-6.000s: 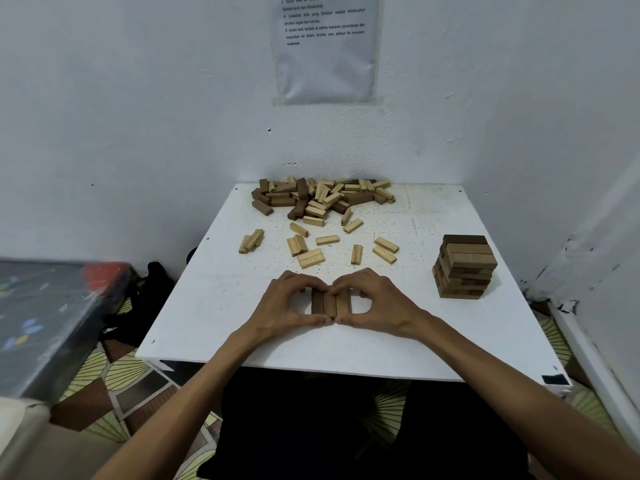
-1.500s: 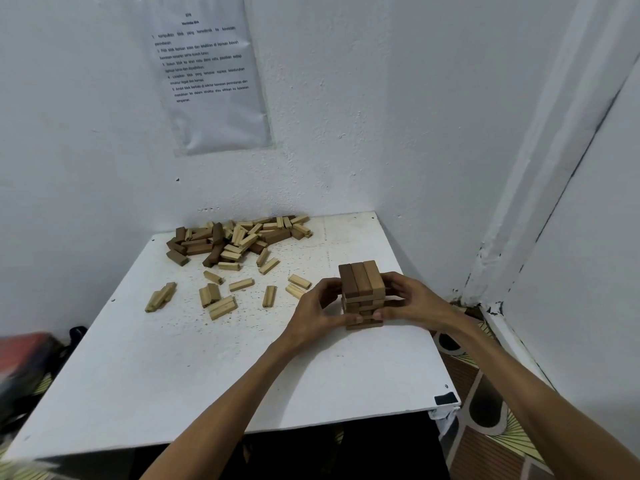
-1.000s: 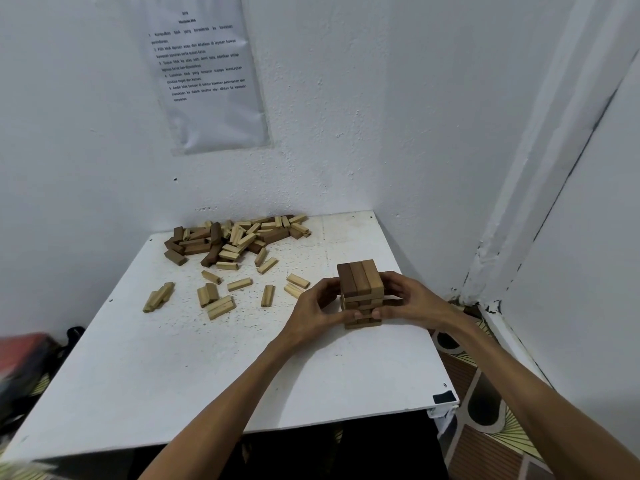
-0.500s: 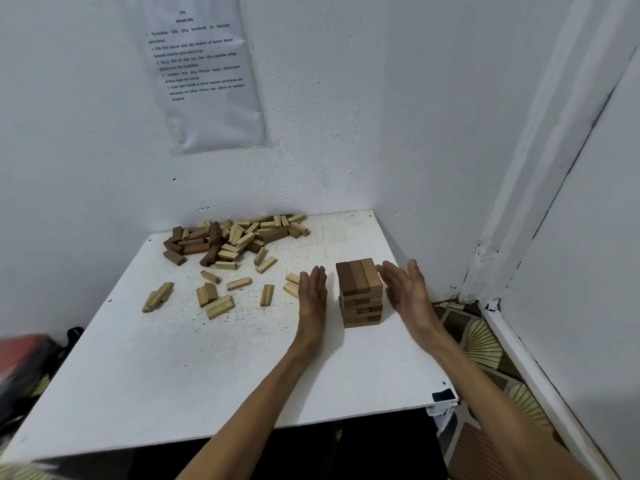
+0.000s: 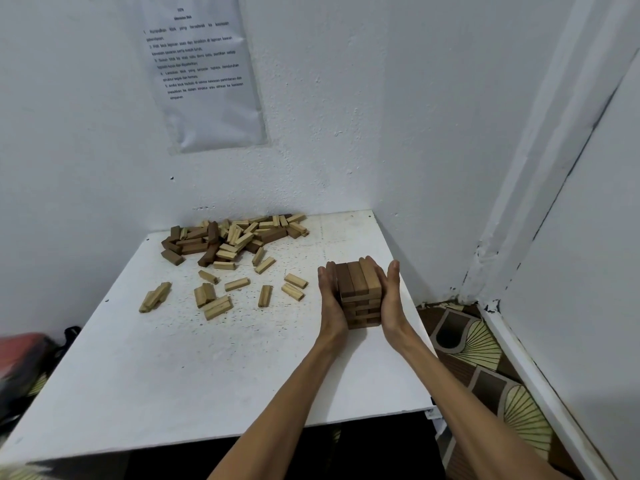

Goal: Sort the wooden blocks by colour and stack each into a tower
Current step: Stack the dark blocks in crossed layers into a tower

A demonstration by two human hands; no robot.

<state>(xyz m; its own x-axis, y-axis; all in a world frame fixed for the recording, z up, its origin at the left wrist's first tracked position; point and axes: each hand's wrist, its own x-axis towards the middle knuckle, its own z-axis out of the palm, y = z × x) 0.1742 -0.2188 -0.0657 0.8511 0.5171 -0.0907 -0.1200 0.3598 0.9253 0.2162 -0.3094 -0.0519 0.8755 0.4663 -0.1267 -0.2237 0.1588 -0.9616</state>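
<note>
A short tower of dark brown blocks (image 5: 360, 292) stands on the right side of the white table (image 5: 194, 368). My left hand (image 5: 330, 299) presses flat against its left face with straight fingers. My right hand (image 5: 389, 299) presses flat against its right face. A mixed heap of dark and light blocks (image 5: 232, 237) lies at the table's back edge against the wall. Several loose light blocks (image 5: 221, 292) are scattered between the heap and the tower.
White walls close in behind and to the right of the table. A printed sheet (image 5: 204, 71) hangs on the back wall. Patterned floor (image 5: 485, 368) shows to the right; a red and dark object (image 5: 24, 355) sits at the far left.
Half a second ago both hands were spread apart from the tower; now they have closed in and press flat against its two sides. The tower stays in place.
</note>
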